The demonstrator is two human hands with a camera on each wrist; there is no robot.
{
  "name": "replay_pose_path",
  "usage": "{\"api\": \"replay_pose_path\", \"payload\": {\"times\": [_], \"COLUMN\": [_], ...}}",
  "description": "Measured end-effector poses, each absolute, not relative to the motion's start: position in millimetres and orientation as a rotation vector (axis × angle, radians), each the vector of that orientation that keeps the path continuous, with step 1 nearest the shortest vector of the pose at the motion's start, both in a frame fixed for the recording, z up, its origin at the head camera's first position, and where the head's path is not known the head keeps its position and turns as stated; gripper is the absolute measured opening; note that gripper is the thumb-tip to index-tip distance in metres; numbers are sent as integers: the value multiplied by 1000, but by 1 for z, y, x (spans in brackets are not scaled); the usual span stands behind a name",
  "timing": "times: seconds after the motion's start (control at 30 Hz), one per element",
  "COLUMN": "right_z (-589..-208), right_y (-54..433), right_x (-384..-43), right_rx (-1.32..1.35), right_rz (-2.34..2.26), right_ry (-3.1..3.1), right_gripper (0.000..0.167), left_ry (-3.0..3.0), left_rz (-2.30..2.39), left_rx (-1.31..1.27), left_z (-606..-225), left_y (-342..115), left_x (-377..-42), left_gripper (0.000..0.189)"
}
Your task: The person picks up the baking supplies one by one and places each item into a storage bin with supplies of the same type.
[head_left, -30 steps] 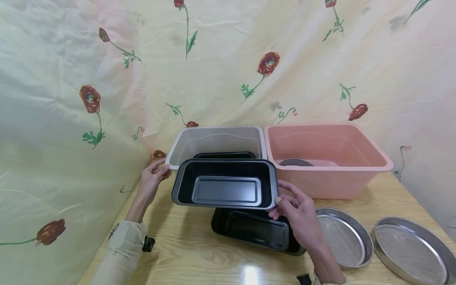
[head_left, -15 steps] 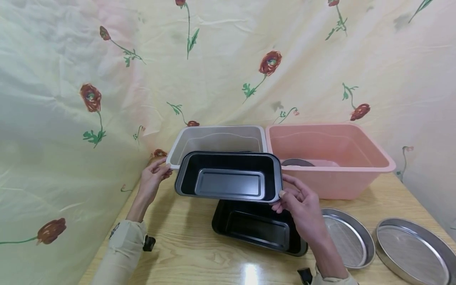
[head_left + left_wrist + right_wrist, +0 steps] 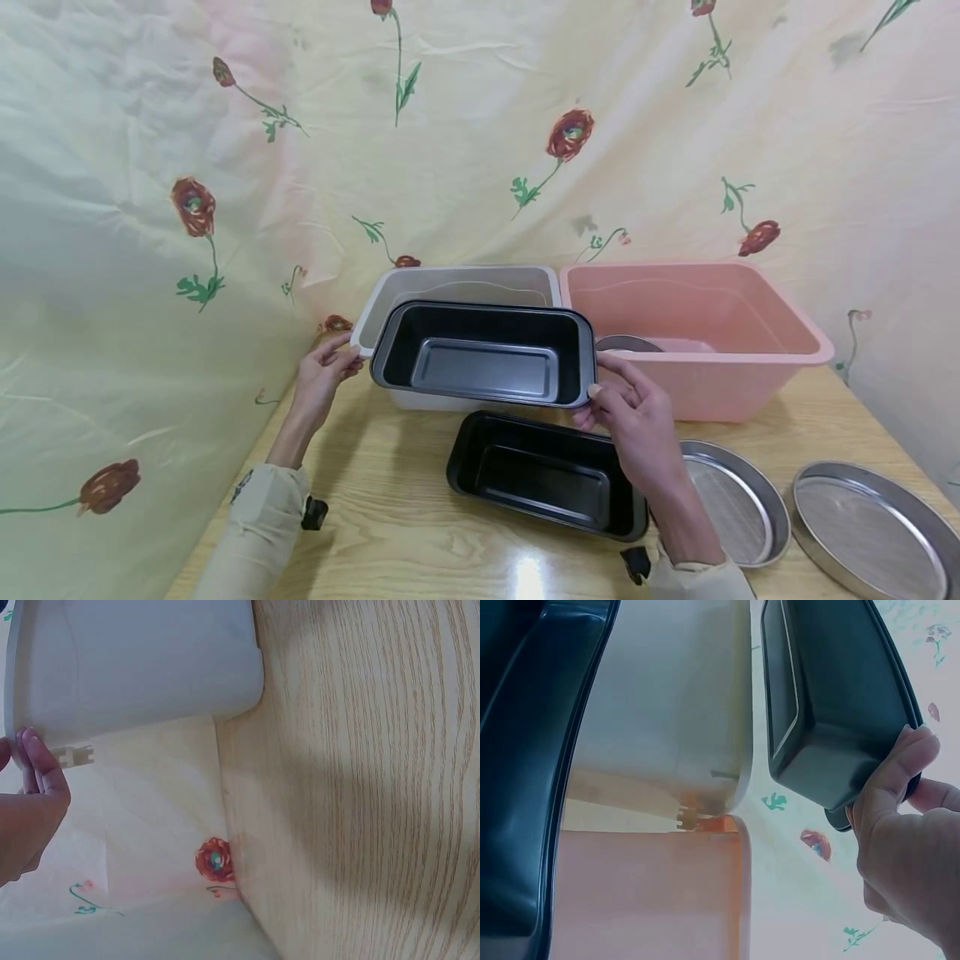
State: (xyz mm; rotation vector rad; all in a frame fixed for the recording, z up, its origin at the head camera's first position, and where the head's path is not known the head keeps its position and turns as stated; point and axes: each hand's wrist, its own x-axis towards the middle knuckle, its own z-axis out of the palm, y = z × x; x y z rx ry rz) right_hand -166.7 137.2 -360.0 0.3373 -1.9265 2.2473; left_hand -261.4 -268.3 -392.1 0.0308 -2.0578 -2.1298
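Note:
My right hand [image 3: 633, 417] pinches the right end of a black loaf pan [image 3: 486, 368], thumb on the rim and fingers beneath. The pan hangs over the front of a white plastic bin [image 3: 468, 287] and hides much of its opening. In the right wrist view the pan [image 3: 847, 697] shows its outer side, raised above the bins. My left hand [image 3: 318, 383] grips the bin's front left corner; the left wrist view shows the fingertips [image 3: 37, 750] at its rim. A second black loaf pan [image 3: 547, 475] lies on the table below the held one.
A pink bin [image 3: 697, 383] stands right beside the white one, with a round metal pan [image 3: 628, 342] inside. Two round metal pans [image 3: 727, 504] lie on the wooden table [image 3: 390, 533] at the right. A flowered cloth [image 3: 465, 167] hangs behind.
My right hand has lifted the loaf pan up and slightly right, uncovering more of the pan on the table. The dark pan edge inside the white bin is now hidden. My left hand stays put.

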Motion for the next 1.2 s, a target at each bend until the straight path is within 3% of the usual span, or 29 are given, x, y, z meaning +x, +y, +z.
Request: {"api": "replay_pose_path", "payload": {"times": [1.2], "right_z": [-361], "right_y": [124], "right_x": [-210], "right_rx": [259], "right_rz": [2308], "right_ry": [-1836], "right_gripper": [39], "left_ry": [-2008], "left_rz": [-2145], "left_rx": [34], "left_z": [-395], "left_y": [-267], "left_x": [-263], "left_gripper": [43]}}
